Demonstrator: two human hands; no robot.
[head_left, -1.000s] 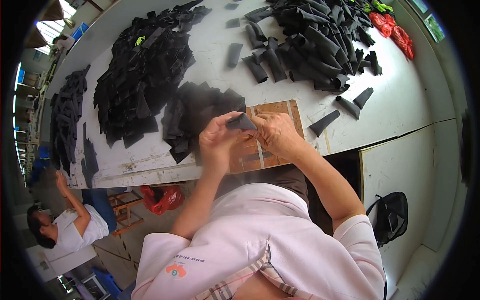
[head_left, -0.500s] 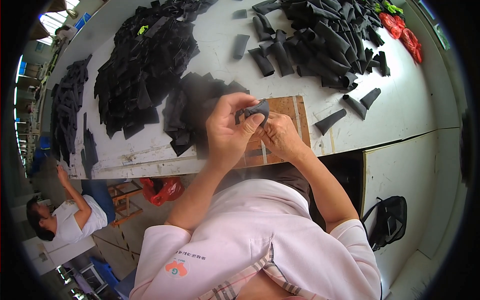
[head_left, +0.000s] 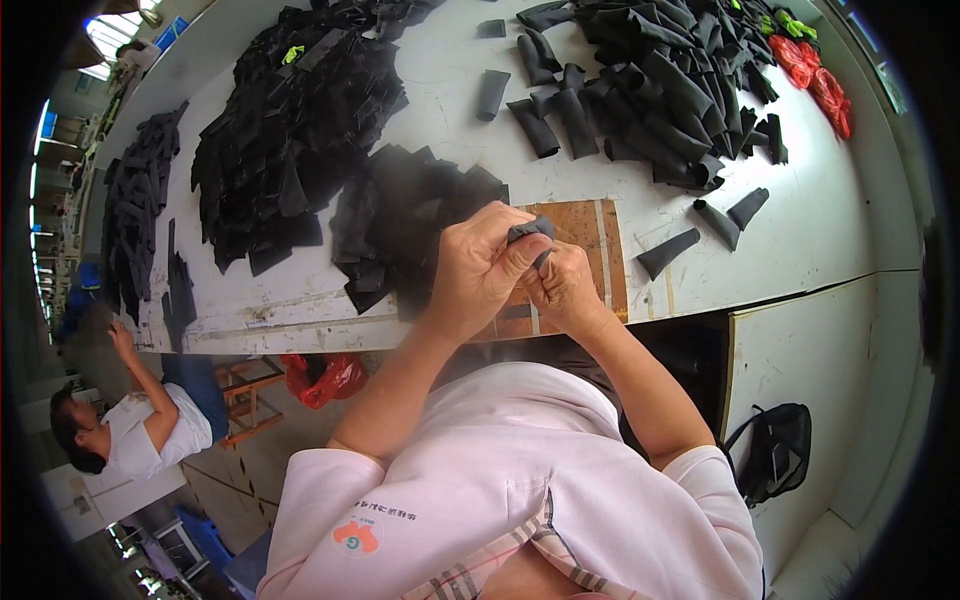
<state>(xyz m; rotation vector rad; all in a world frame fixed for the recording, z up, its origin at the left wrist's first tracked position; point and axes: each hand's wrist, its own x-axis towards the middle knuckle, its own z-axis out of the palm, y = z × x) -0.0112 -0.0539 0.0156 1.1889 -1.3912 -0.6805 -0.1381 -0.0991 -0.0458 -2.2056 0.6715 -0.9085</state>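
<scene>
A small dark grey fabric tube (head_left: 530, 229) is gripped between my two hands, over the front part of the table. My left hand (head_left: 482, 262) is closed round it, thumb pressed on its near side. Pinched against its lower right side, my right hand (head_left: 566, 284) is closed too, and its fingers partly hide the piece. Below the hands lies a brown wooden board (head_left: 600, 245) with pale strips. Flat black fabric pieces (head_left: 400, 200) lie heaped just left of my left hand. Loose rolled grey tubes (head_left: 668, 253) rest right of the board.
A big pile of black pieces (head_left: 300, 130) covers the table's left part. Many finished-looking tubes (head_left: 660, 100) are heaped at the far right, beside red plastic bags (head_left: 812, 75). A black bag (head_left: 775, 450) lies at the right. Another person (head_left: 150, 425) sits at the left.
Both hands have drawn closer together round the fabric tube, and my left fingers have curled in over it. Less of the tube shows now. The view has shifted slightly.
</scene>
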